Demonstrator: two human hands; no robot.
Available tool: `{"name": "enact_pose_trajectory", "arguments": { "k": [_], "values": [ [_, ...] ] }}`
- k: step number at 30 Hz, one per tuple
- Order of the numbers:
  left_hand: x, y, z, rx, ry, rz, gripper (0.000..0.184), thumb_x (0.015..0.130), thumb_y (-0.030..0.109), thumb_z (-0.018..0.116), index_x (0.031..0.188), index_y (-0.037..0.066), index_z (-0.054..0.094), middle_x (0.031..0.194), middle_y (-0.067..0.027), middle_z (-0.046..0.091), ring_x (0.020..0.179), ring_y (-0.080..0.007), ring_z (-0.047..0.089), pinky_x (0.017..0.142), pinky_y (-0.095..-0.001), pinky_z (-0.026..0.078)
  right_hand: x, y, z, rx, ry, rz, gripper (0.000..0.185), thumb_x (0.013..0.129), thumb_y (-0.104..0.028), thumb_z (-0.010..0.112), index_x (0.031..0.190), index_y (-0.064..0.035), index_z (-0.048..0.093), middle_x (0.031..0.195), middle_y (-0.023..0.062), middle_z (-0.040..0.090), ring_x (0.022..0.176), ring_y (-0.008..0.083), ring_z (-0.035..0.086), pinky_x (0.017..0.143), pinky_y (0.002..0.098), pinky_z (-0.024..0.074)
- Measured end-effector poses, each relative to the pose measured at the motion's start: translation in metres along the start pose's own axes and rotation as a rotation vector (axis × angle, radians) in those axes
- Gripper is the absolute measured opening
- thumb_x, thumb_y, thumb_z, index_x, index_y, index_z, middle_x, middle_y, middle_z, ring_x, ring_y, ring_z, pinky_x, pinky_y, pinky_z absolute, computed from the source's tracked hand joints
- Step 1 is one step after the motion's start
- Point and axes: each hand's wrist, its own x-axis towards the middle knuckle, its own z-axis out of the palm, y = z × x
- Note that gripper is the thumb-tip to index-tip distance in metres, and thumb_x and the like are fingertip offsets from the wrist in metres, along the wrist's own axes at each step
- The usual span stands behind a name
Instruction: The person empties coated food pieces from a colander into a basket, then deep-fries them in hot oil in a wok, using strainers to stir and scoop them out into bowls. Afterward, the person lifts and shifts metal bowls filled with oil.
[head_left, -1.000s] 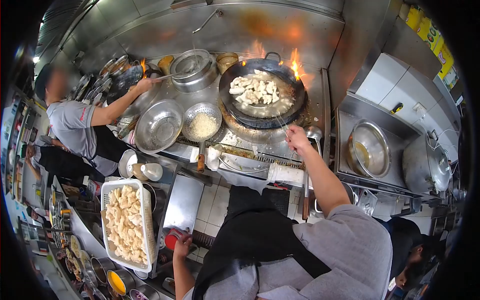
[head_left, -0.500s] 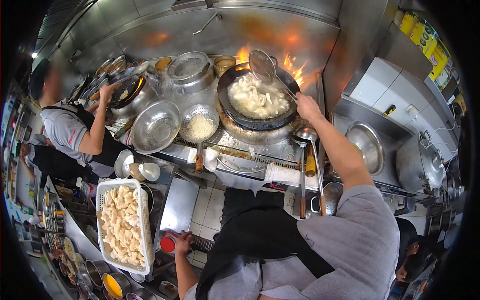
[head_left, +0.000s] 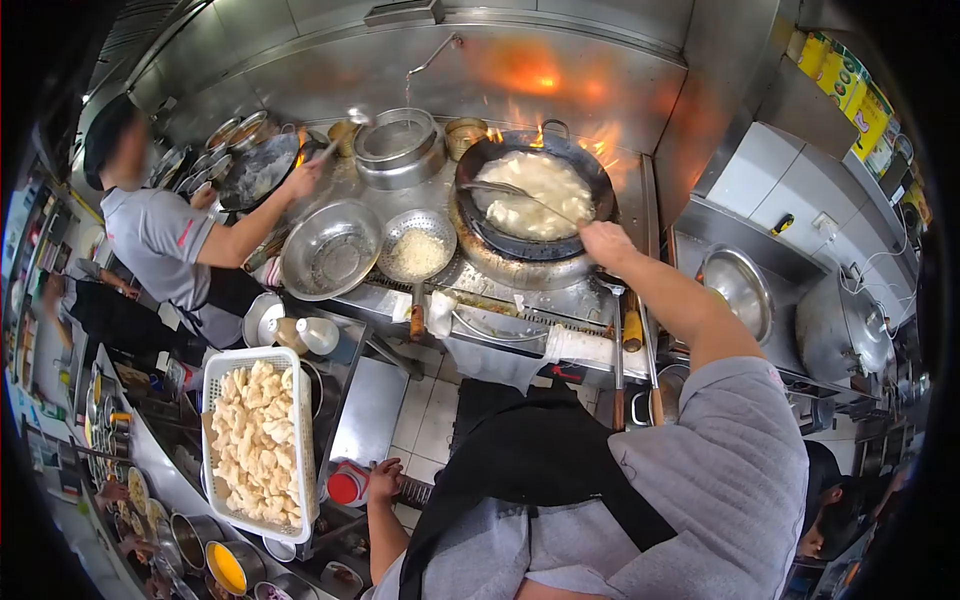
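My right hand (head_left: 608,247) is closed around the handle of a skimmer (head_left: 495,187). The skimmer's head dips edge-on into the left side of a black wok (head_left: 598,185). Pale pieces (head_left: 535,172) lie in foaming, bubbling liquid there, and flames rise behind the rim. Low beside the counter, my left hand (head_left: 384,480) hangs with its fingers loosely apart and nothing visible in them. A red-lidded container (head_left: 346,485) is close to its left. A white basket (head_left: 310,440) of pale, chunky pieces stands further left.
Left of the wok are a perforated ladle (head_left: 418,262) with pale bits, a metal bowl (head_left: 322,280) and a strainer on a pot (head_left: 400,165). Long-handled tools (head_left: 617,370) hang at the stove's front. A co-worker (head_left: 165,240) handles another wok at left.
My right hand has lowered the skimmer from above the wok into the liquid and swung its head left. Foam now covers more of the pieces. The co-worker's arm has moved right.
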Motion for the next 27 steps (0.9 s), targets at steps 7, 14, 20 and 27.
{"name": "enact_pose_trajectory", "arguments": {
  "k": [7,14,20,27],
  "values": [
    [0.036,-0.117,-0.064,0.472,-0.038,0.242,0.027,0.088,0.023,0.057,0.112,0.010,0.058,0.084,-0.0030,0.062,0.059,-0.0153,0.056,0.044,-0.0306,0.039,0.001,0.009,-0.051,-0.094,-0.074,0.139,0.027,0.087,-0.008,0.044,0.110,-0.0008,0.057,0.102,0.0213,0.065,0.098,0.0351,0.064,0.080,0.0436,0.0529],
    [0.046,-0.202,-0.090,1.410,-0.139,0.407,0.028,0.081,0.031,0.061,0.095,0.007,0.063,0.088,-0.0155,0.065,0.083,-0.0351,0.062,0.069,-0.0440,0.050,0.026,-0.035,-0.044,0.088,0.195,0.265,0.026,0.081,-0.003,0.051,0.106,-0.0022,0.058,0.096,0.0243,0.065,0.091,0.0399,0.064,0.077,0.0476,0.0521],
    [0.048,-0.163,-0.121,0.662,-0.079,0.185,0.033,0.084,0.035,0.058,0.105,0.009,0.059,0.093,-0.0147,0.064,0.083,-0.0322,0.060,0.067,-0.0400,0.046,0.021,-0.054,-0.024,0.105,-0.066,0.418,0.029,0.085,-0.004,0.049,0.111,-0.0019,0.062,0.119,0.0216,0.059,0.110,0.0357,0.058,0.090,0.0437,0.0495],
    [-0.005,-0.072,-0.133,0.261,0.041,0.013,0.038,0.090,0.038,0.053,0.120,0.015,0.052,0.092,-0.0045,0.064,0.073,-0.0162,0.063,0.051,-0.0316,0.042,0.021,-0.032,-0.080,0.025,-0.051,0.492,0.027,0.084,-0.006,0.053,0.108,-0.0003,0.063,0.114,0.0223,0.061,0.108,0.0366,0.059,0.089,0.0435,0.0499]
  ]
}}
